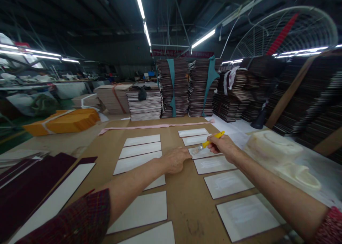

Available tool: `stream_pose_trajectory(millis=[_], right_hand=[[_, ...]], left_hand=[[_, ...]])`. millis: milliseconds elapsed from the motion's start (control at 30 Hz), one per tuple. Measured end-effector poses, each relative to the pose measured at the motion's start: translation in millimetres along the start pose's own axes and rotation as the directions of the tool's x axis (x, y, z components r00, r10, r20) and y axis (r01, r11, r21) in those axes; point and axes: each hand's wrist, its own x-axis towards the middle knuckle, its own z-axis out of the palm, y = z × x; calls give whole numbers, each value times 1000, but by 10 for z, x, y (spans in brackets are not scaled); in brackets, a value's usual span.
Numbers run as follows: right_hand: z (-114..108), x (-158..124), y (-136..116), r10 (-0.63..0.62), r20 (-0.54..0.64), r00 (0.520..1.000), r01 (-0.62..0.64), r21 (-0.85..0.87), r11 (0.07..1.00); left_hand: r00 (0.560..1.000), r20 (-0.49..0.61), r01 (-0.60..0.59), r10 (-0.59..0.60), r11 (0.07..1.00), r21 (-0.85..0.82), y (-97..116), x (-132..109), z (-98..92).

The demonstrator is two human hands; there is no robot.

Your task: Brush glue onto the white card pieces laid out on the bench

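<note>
My right hand (223, 146) is closed around a yellow-handled brush (211, 142), whose bristles touch a white card (204, 152) in the right column of cards. My left hand (175, 159) rests knuckles up on the brown cardboard table (184, 197), its fingers curled at the edge of that same card, between the two columns. Several white rectangular cards lie in two columns on the table; the near right ones (227, 183) show wet glue streaks. The left column cards (140, 151) look plain.
Dark maroon sheets (29, 187) lie at the near left. A glue-caked white tray (278, 154) sits to the right. Tall stacks of dark sheets (173, 87) stand along the table's far edge, a pink strip (155, 127) before them. Orange sheets (64, 121) lie far left.
</note>
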Motion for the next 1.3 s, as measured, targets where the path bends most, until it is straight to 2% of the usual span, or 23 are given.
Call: stream_pose_trajectory(millis=[167, 267, 400, 533, 600, 733, 967, 1067, 1233, 1300], right_hand=[[28, 32, 69, 15, 19, 1000, -14, -51, 999], [-27, 75, 84, 17, 1, 1000, -16, -129, 991], [-234, 201, 127, -38, -49, 998, 21, -319, 948], [-502, 305, 183, -49, -111, 993, -2, -421, 907], [-610, 298, 170, -75, -124, 989, 3, -499, 866], [-746, 224, 78, -143, -117, 983, 21, -698, 715], [-832, 213, 36, -210, -167, 963, -15, -815, 580], [-838, 211, 51, -220, -176, 959, -27, -835, 549], [-872, 151, 48, -262, -213, 941, -40, -840, 541], [-887, 98, 31, -277, -263, 924, -53, -805, 591]], left_hand=[[998, 30, 47, -48, 998, 41, 30, 10, -2], [993, 67, 91, -94, 995, 36, 70, 41, -30], [982, 122, 141, -143, 990, 28, 97, 80, -46], [983, 112, 144, -143, 990, 2, 70, 89, -8], [987, 93, 130, -129, 992, -5, 49, 83, 10], [990, 75, 120, -120, 993, -7, 21, 75, 19], [990, 73, 124, -124, 992, 11, -15, 91, 45], [987, 84, 136, -136, 991, 9, 7, 88, 34], [981, 111, 156, -159, 987, 32, 82, 93, -19], [979, 119, 163, -167, 986, 44, 96, 104, -37]])
